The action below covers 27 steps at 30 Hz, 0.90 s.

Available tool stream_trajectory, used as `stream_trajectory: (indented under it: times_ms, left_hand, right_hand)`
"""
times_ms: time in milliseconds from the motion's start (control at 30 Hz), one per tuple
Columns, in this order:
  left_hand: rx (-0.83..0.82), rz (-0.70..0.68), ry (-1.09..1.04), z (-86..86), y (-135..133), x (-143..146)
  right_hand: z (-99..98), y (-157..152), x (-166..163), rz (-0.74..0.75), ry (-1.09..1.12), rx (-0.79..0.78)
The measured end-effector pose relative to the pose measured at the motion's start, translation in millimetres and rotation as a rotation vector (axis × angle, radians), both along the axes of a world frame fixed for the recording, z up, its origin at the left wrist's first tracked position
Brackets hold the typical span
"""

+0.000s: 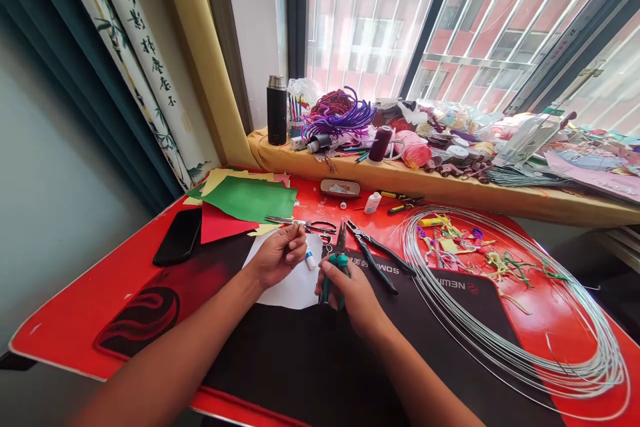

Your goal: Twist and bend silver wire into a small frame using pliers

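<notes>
Green-handled pliers [340, 260] are enclosed by the grip of the right hand [357, 290] above the dark mat [280, 360], nose turned toward the window [360, 27]. At the left hand [280, 252], thumb and fingertips are pressed together over white paper [295, 290]; whether anything is pinched cannot be told. Black-handled pliers [377, 265] are laid beside coiled wire [595, 373]

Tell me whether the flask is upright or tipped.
Upright: the flask stands on the ledge, its silver cap at the top.
</notes>
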State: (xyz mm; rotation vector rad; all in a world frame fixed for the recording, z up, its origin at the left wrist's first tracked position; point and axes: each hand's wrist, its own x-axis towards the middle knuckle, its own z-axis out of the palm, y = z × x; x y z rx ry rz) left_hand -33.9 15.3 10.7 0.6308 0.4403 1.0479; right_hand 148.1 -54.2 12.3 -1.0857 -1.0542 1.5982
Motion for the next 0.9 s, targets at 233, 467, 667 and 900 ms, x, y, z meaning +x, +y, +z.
stream_trajectory:
  times_ms: [233, 467, 667, 900]
  left_hand:
    - [0.111, -0.013, 0.267, -5.2, -6.4, 10.4]
    - [0.291, -0.020, 0.512, -9.5, -10.5, 17.3]
    - [0.347, -0.016, 0.624, -9.4, -9.8, 15.8]
    - [0.353, -0.145, 0.991, 2.0, 3.0, -12.8]
  right_hand:
    - [-5.6, 11.5, 10.5, -0.221, 0.141, -0.032]
    - [-9.5, 16.6, 15.7, -0.258, 0.112, 0.025]
    - [-12.7, 17.3, 16.7, -0.236, 0.033, 0.077]
    - [-14.6, 23.6, 23.6, -0.339, 0.044, 0.033]
